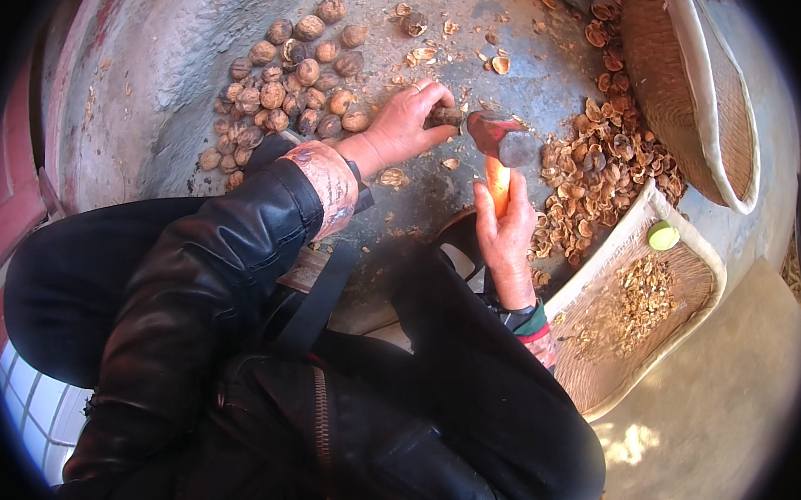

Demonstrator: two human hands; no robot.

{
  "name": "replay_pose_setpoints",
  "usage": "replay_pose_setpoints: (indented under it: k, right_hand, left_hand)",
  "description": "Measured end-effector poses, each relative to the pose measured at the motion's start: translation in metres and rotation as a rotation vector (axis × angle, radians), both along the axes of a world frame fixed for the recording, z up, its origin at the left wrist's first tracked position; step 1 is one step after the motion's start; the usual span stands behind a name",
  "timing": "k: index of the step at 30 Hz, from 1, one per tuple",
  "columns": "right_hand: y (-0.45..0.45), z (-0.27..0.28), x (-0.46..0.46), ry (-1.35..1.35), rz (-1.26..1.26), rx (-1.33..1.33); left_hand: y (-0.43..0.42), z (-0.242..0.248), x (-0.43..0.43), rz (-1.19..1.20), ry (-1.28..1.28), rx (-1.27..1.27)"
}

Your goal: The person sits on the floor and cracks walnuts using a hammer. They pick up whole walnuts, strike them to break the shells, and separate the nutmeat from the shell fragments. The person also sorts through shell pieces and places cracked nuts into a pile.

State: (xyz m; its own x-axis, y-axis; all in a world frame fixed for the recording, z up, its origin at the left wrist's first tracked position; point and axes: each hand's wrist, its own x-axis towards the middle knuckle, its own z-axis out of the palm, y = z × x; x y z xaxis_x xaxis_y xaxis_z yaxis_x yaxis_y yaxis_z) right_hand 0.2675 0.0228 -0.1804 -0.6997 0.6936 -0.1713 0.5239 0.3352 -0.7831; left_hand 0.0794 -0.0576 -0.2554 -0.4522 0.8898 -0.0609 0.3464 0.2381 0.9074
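A walnut (pixel 443 117) sits between the thumb and fingers of my left hand (pixel 405 124), low over the concrete floor. My right hand (pixel 505 228) grips the orange handle of a hammer (pixel 503 138), its head red and dark metal, just right of that walnut. Whole walnuts (pixel 280 94) lie in a heap to the left of and beyond my left hand. Cracked walnut shells (pixel 588 168) are piled to the right of the hammer. Walnut kernel pieces (pixel 644 300) lie in a woven basket tray (pixel 701 304) at lower right.
A second woven basket (pixel 667 71) rests on its side at the upper right. A light green round object (pixel 663 236) lies in the kernel tray. Loose shell pieces (pixel 501 64) and a dark walnut (pixel 415 24) are scattered on the floor (pixel 399 210) beyond my hands.
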Motion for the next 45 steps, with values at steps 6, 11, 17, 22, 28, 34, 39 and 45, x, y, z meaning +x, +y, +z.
replay_pose_setpoints:
  k: [6, 11, 17, 22, 28, 34, 39, 45]
  right_hand:
    - [0.001, -0.001, 0.002, -0.009, -0.017, -0.003]
    - [-0.002, -0.003, 0.002, -0.023, -0.029, -0.066]
    - [-0.003, -0.008, 0.003, -0.003, -0.025, -0.057]
    - [-0.004, -0.011, 0.005, -0.004, -0.027, -0.046]
    - [-0.004, -0.011, 0.005, -0.007, -0.023, -0.055]
    - [-0.004, -0.010, 0.006, -0.044, -0.029, -0.094]
    - [-0.005, -0.015, 0.008, -0.035, -0.045, -0.087]
    - [-0.007, -0.021, 0.012, -0.010, -0.065, -0.080]
  left_hand:
    - [0.002, 0.001, -0.001, -0.005, 0.063, 0.095]
    - [0.001, 0.001, -0.004, -0.025, 0.193, 0.054]
    - [-0.002, 0.005, -0.006, -0.035, 0.206, -0.042]
    - [0.000, 0.006, -0.004, 0.000, 0.215, -0.059]
    - [0.000, 0.004, -0.006, -0.052, 0.269, -0.011]
    - [0.008, 0.000, 0.005, -0.075, 0.283, 0.027]
    - [0.009, -0.001, 0.012, -0.028, 0.162, 0.033]
    - [0.004, 0.003, 0.010, -0.034, 0.074, 0.055]
